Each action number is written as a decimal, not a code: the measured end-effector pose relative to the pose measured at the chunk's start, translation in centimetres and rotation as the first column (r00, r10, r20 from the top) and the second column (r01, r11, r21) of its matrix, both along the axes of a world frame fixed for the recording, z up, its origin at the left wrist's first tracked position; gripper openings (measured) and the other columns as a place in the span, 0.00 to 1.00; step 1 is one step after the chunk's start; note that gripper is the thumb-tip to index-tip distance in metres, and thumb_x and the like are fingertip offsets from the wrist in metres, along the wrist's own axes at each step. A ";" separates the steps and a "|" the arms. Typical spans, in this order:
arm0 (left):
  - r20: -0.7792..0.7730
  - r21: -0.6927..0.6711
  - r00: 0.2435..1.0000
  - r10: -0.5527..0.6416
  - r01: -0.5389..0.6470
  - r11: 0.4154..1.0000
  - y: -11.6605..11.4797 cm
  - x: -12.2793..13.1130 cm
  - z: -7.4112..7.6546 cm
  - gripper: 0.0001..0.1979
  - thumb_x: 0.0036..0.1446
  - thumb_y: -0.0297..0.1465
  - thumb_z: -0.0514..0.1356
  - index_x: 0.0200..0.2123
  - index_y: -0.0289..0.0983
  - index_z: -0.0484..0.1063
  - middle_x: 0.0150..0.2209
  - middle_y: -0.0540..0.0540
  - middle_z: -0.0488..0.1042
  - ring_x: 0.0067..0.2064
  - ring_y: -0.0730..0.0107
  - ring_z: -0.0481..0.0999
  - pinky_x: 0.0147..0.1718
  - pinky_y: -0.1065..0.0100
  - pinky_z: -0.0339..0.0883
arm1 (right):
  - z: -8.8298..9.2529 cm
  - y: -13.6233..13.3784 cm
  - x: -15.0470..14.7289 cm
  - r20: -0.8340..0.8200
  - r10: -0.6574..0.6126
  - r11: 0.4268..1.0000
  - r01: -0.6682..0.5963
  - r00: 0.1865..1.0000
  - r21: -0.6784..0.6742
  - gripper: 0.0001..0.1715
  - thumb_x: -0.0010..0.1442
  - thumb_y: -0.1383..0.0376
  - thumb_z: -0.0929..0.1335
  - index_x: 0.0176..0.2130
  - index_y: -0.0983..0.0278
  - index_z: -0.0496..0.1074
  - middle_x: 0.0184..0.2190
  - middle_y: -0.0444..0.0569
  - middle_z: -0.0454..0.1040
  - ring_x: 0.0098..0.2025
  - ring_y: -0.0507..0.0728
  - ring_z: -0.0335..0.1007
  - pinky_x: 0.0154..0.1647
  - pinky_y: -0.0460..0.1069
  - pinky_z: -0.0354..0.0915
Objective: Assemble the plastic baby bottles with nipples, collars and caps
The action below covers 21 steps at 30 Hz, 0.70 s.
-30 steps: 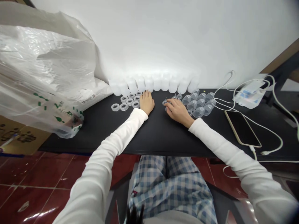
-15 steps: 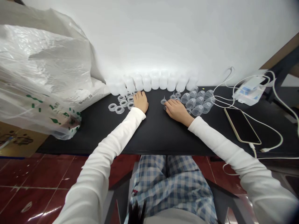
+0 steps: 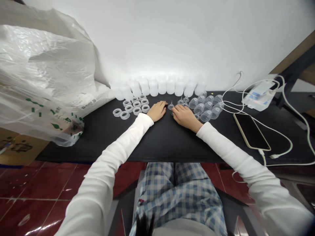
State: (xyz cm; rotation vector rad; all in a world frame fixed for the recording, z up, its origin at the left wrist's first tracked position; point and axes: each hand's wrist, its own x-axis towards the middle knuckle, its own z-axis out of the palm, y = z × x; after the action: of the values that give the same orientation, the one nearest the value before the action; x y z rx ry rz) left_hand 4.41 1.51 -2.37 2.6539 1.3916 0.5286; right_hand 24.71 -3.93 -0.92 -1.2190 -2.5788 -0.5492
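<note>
Rings (image 3: pixel 129 108) left of left hand (image 3: pixel 156 111), cups (image 3: pixel 206 107) right of right hand (image 3: pixel 185 118), bottles (image 3: pixel 157 87) behind, phone (image 3: pixel 251 132) farther right on table (image 3: pixel 172 141)

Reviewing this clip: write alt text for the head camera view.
Two bare hands rest on a black table: the right hand at small clear plastic cones, the left hand beside translucent plastic rings. Translucent plastic bottles line up behind, and clear plastic cups lie to the right.

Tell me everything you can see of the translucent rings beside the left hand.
The translucent rings are short, wide collars of frosted, colourless-looking plastic, about ten in all, with open centres. They lie flat in loose rows on the black tabletop, close together. The left hand rests just to their right and does not clearly touch them. Frosted plastic containers stand in a row just behind them. Any finer detail, such as threads, is too small to tell.
</note>
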 end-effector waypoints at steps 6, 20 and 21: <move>-0.051 -0.005 0.999 0.005 -0.005 1.000 -0.2 0.1 0.4 0.22 0.70 0.29 0.47 0.62 0.32 0.67 0.64 0.34 0.70 0.63 0.54 0.72 0.63 0.53 0.65 | 0.0 0.0 0.2 0.009 -0.003 1.000 0.003 1.000 -0.007 0.16 0.73 0.66 0.59 0.49 0.69 0.72 0.47 0.59 0.77 0.50 0.64 0.69 0.47 0.55 0.57; 0.181 0.215 0.943 0.278 -0.314 0.925 -0.3 -1.3 3.0 0.20 0.66 0.28 0.51 0.59 0.33 0.68 0.66 0.31 0.67 0.68 0.49 0.67 0.66 0.49 0.62 | 0.2 -0.1 0.3 0.010 -0.003 0.999 0.004 1.000 -0.048 0.18 0.73 0.65 0.58 0.53 0.70 0.71 0.48 0.60 0.77 0.52 0.65 0.69 0.47 0.55 0.58; 0.279 0.246 0.901 0.333 -0.402 0.882 -0.1 -2.1 3.7 0.22 0.65 0.27 0.52 0.61 0.33 0.66 0.67 0.31 0.65 0.70 0.49 0.64 0.68 0.48 0.59 | 0.2 -0.2 0.3 0.012 -0.002 0.999 0.003 1.000 -0.050 0.18 0.73 0.65 0.58 0.53 0.70 0.71 0.48 0.60 0.76 0.52 0.65 0.69 0.47 0.55 0.58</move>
State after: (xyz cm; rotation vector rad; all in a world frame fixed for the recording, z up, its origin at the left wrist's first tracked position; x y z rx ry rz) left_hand 2.33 1.40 1.33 2.4233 1.8815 1.1316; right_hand 25.05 -4.08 -0.69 -1.2389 -2.6160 -0.4967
